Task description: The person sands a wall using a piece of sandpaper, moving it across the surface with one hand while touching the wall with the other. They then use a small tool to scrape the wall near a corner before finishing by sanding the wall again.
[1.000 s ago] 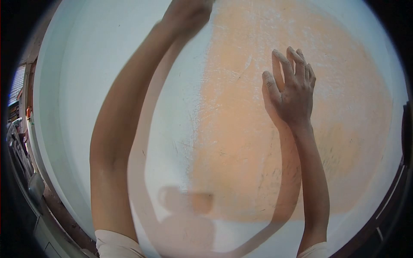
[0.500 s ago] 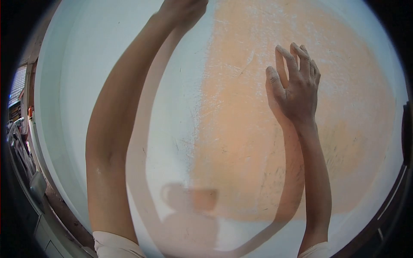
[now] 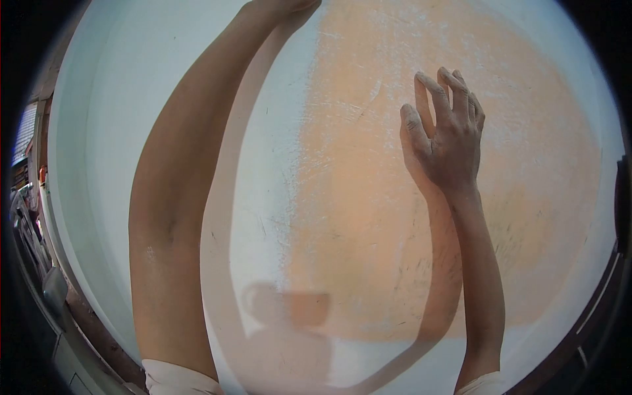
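A large white panel (image 3: 158,72) fills most of the view, with a broad pale orange patch (image 3: 368,217) on it that is streaked and scratched with white. My right hand (image 3: 453,141) rests its fingertips on that patch, fingers apart and somewhat bent, nothing held. Pale dust coats the fingers and thumb. At the top edge, over the border between the white and the orange, is my left hand (image 3: 289,6). Only its back and wrist show; the fingers are cut off by the frame, so whatever they hold is hidden.
Shadows of my arms and head fall over the lower panel. Beyond its left rim stand a dark grey vehicle-like body (image 3: 29,230) and a rounded grey part resembling a mirror (image 3: 54,288). Dark structure borders the right side.
My left hand has shifted slightly upward, further out of the frame. The view has moved a little; my right hand keeps its place on the orange patch.
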Available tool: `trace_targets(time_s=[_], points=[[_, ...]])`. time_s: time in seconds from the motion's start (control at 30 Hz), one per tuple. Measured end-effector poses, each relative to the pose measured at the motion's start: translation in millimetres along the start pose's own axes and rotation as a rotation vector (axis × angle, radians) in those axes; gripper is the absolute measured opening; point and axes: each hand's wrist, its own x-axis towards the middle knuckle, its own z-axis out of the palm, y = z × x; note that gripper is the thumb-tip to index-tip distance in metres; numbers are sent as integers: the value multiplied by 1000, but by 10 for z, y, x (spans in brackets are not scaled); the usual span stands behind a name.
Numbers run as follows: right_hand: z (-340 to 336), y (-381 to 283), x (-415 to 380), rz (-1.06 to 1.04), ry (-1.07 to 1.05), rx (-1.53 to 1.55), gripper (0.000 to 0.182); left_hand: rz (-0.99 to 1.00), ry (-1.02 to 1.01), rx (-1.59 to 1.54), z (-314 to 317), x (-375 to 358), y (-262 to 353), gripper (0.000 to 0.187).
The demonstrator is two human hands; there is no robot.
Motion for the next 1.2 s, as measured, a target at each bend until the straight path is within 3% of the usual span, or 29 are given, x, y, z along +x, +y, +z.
trace_targets(time_s=[0.07,0.23,0.37,0.47,0.57,0.63,0.73,0.83,0.87,0.9,0.93,1.03,1.1,1.2], points=[[-3,-3,-13,-4,2,0,42,-34,12,-87,-51,-202,130,51],[-2,-2,-12,19,-13,-9,41,80,-209,-23,-492,-933,374,51],[16,-20,-13,1,20,-11,41,12,-79,-58,-233,-419,136,49],[24,20,-22,-11,26,-24,41,71,47,-5,-32,-195,69,48],[26,21,-34,-7,18,-40,41,10,-112,-89,-244,-707,270,47],[23,2,-25,7,20,-39,41,358,124,66,10,-1111,-19,33],[18,-12,-11,14,22,-41,41,339,59,43,-17,-1681,95,35],[28,-3,-14,8,22,-40,41,449,134,257,-13,-1227,-66,35],[30,-10,-23,9,19,-34,41,273,-90,206,-64,-933,-95,35],[32,-9,-27,6,19,-28,41,-3,-166,21,-294,-736,126,48],[32,-1,-17,3,25,-26,41,-27,-120,-95,-283,-647,157,48],[6,-37,14,6,22,-17,40,42,-92,-132,-269,-814,154,48],[-2,-22,2,5,22,-18,40,384,277,33,88,-1148,-26,33],[3,-33,18,-2,36,-26,39,407,88,71,-60,-1473,9,34]])
